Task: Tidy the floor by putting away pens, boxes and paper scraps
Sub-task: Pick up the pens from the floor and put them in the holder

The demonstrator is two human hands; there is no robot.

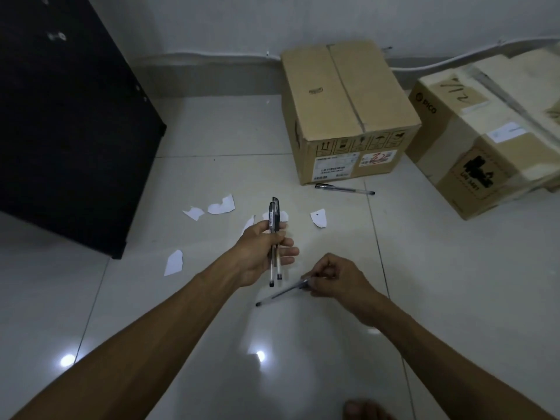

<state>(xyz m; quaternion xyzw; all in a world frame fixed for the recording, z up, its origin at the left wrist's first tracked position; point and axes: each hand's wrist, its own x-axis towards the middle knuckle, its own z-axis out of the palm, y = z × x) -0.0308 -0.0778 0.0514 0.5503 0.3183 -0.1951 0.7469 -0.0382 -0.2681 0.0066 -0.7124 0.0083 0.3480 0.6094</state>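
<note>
Our left hand (260, 253) keeps a closed grip on two pens (274, 237), held upright. Our right hand (336, 277) pinches a third pen (281, 294) at five o'clock. A fourth pen (344, 188) lies on the floor (454, 268) at one o'clock, before a box (342, 110). Paper scraps (221, 205) lie scattered around ten o'clock.

Glossy white tiled floor (212, 131)

Torn paper scraps (221, 205), a capped pen (345, 188), two cardboard boxes (348, 116) and a black cabinet (69, 131) are carried.
</note>
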